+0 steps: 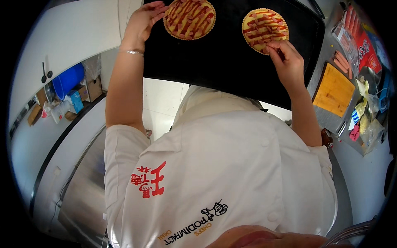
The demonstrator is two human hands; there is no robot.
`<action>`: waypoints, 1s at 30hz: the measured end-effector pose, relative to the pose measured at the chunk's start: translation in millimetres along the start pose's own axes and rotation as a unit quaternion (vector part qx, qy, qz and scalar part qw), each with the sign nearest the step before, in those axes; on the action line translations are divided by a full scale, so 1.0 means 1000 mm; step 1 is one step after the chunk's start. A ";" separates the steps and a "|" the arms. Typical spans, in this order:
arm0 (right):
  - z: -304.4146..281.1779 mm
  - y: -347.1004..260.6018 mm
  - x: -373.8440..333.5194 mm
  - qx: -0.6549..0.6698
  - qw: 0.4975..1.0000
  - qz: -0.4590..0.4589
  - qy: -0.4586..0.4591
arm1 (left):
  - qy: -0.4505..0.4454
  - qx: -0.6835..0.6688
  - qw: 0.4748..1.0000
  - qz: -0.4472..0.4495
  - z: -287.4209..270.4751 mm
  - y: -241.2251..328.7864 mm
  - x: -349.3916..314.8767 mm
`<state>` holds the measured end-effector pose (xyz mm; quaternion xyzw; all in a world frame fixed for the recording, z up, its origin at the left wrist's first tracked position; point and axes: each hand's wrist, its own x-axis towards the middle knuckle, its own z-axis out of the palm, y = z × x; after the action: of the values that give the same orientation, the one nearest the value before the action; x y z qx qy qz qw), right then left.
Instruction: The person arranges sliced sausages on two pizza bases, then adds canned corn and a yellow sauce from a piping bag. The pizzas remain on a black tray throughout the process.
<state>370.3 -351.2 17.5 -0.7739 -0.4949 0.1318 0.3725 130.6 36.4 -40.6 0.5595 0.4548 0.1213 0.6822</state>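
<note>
Two round pizzas with crimped crusts lie on a black baking tray (198, 62). Both carry zigzag lines of red sauce and pink sausage slices over a pale yellow layer. Beside the left pizza (190, 18), my left hand (144, 20) reaches over the tray's left edge with its fingers stretched out and nothing visible in them. At the lower right of the other pizza (265, 29), my right hand (288, 61) has thumb and forefinger pinched together at the crust. Whatever those fingertips hold is too small to make out.
To the right, a wooden cutting board (334, 90) rests on a metal counter, with several sausages (342, 64) and a red package (368, 51) beyond it. Crumpled wrappers (364, 120) lie along the counter. A blue container (68, 80) and boxes stand on a shelf at left.
</note>
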 end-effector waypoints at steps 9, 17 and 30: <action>0.013 -0.004 -0.005 0.034 0.999 -0.003 -0.035 | 0.015 -0.070 0.994 -0.078 0.021 -0.006 -0.107; 0.045 -0.050 -0.018 0.218 0.941 0.136 -0.219 | -0.183 -0.037 0.958 -0.216 0.149 -0.016 -0.184; 0.042 -0.029 -0.023 0.290 0.918 0.210 -0.169 | -0.084 0.100 0.989 -0.063 0.131 -0.016 -0.146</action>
<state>315.6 -345.9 5.7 -0.6839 -0.3171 0.4739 0.4552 142.6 -152.8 11.5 0.6035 0.4397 -0.0154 0.6650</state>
